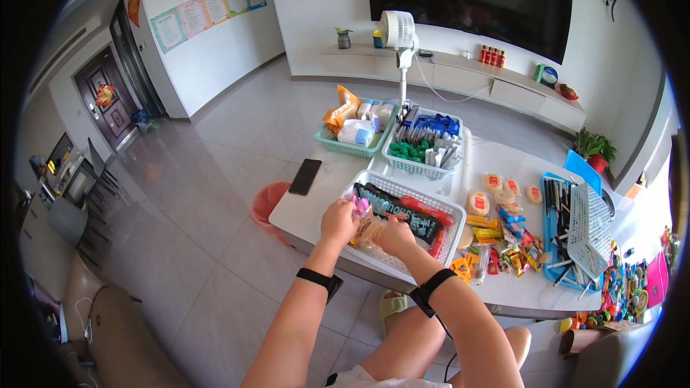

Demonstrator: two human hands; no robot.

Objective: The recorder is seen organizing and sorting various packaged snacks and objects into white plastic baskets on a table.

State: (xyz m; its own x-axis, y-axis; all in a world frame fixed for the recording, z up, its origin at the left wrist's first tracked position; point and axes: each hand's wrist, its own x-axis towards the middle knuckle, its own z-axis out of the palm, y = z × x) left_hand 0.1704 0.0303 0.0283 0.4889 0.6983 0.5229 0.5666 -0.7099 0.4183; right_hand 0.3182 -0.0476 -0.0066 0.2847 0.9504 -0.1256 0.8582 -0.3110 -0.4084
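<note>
A white perforated plastic basket (pixel 458 221) stands at the table's near edge. It holds black packages with blue lettering (pixel 426 225) and red packets (pixel 439 215). Over its near left part, my left hand (pixel 339 220) has its fingers on a pink and purple wrapper (pixel 361 205). My right hand (pixel 396 234) is close beside it, fingers curled at a clear packet of pale round snacks (pixel 371 231); how firmly it grips is hidden. To the right lie loose wrapped snacks (pixel 488 222) and round packaged crackers (pixel 478 202).
Behind stand a green basket (pixel 350 146) of tissue packs and a white basket (pixel 420 168) of sachets. A phone (pixel 305 177) lies at the table's left, above a pink bin (pixel 269 205). A blue tray (pixel 550 226) of pens stands right, a white basket (pixel 590 231) tilted on it.
</note>
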